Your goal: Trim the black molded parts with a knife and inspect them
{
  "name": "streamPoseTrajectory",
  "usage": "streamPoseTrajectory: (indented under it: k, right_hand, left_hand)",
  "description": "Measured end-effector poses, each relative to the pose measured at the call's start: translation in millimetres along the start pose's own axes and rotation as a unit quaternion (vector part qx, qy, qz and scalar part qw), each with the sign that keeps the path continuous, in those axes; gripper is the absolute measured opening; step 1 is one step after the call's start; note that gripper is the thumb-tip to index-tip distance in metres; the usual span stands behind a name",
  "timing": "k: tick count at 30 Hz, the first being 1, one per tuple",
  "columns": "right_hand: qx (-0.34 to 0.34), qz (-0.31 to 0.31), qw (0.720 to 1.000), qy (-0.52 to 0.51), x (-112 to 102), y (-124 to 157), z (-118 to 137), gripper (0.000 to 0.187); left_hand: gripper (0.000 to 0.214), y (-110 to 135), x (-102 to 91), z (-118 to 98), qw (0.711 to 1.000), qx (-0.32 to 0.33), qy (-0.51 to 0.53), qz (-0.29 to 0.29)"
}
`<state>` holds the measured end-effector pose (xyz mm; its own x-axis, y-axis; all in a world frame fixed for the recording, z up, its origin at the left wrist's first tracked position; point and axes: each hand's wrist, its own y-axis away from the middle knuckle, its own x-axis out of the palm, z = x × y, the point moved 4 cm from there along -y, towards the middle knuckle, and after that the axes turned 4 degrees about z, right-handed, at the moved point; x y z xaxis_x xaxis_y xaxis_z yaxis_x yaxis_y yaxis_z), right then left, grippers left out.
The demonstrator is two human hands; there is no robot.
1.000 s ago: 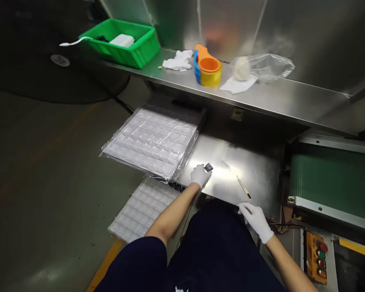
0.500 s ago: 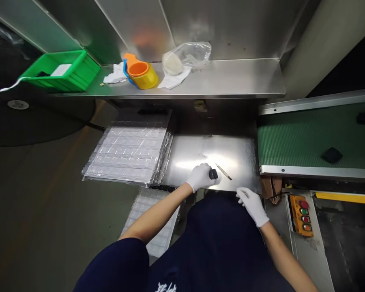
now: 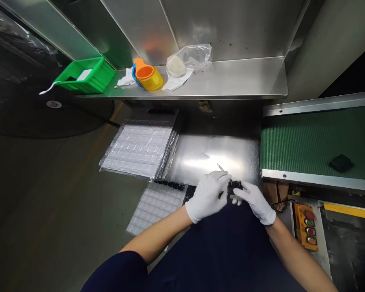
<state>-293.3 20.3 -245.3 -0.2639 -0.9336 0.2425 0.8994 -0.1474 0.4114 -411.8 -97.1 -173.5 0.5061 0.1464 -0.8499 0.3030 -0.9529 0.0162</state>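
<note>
Both my hands wear white gloves and meet above the near edge of the steel worktop (image 3: pixel 200 156). A small black part (image 3: pixel 234 187) sits between them. My left hand (image 3: pixel 208 196) curls its fingers around the part's left side. My right hand (image 3: pixel 253 200) pinches the part from the right. A thin metal tool (image 3: pixel 220 167) pokes out just beyond my left fingers. To the left lies a stack of clear blister trays (image 3: pixel 138 149), and a lower clear tray (image 3: pixel 155 205) holds a row of black parts at its far edge.
A green conveyor belt (image 3: pixel 307 142) on the right carries a black part (image 3: pixel 340 163). A control box with coloured buttons (image 3: pixel 307 226) sits below it. The back shelf holds a green bin (image 3: pixel 85 75), orange and yellow cups (image 3: pixel 147 77), white cloth and a plastic bag (image 3: pixel 188 59).
My left hand lifted the black part off the worktop and brought it toward me. My right hand came up from the edge and took hold of it too. The view shifted slightly right.
</note>
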Motion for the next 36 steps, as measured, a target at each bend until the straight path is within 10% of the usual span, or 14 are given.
streamPoseTrajectory:
  k: [6, 12, 19, 27, 36]
  right_hand:
    - [-0.022, 0.012, 0.993, -0.112, 18.6, 3.5, 10.5, 0.047]
    - [-0.04, 0.056, 0.99, -0.125, 46.0, 2.5, 13.3, 0.044]
    - [-0.056, 0.146, 0.969, -0.193, 68.3, 0.1, 26.4, 0.052]
    - [-0.011, 0.116, 0.987, -0.115, 84.0, -5.8, 34.8, 0.043]
    - [-0.032, 0.069, 0.996, -0.045, 109.7, -5.3, 44.1, 0.058]
  left_hand:
    - [0.037, 19.7, 15.8, 10.3, 0.955, -0.208, 0.21, -0.028]
    - [0.05, 30.9, 14.5, 1.8, 0.927, -0.195, 0.29, -0.139]
    - [0.06, 46.2, 0.4, 3.0, 0.833, -0.16, 0.519, -0.104]
    - [0.011, 70.0, -33.1, 23.1, 0.933, -0.174, 0.314, -0.005]
    - [0.033, 76.2, -30.4, 37.2, 0.746, -0.212, 0.623, 0.099]
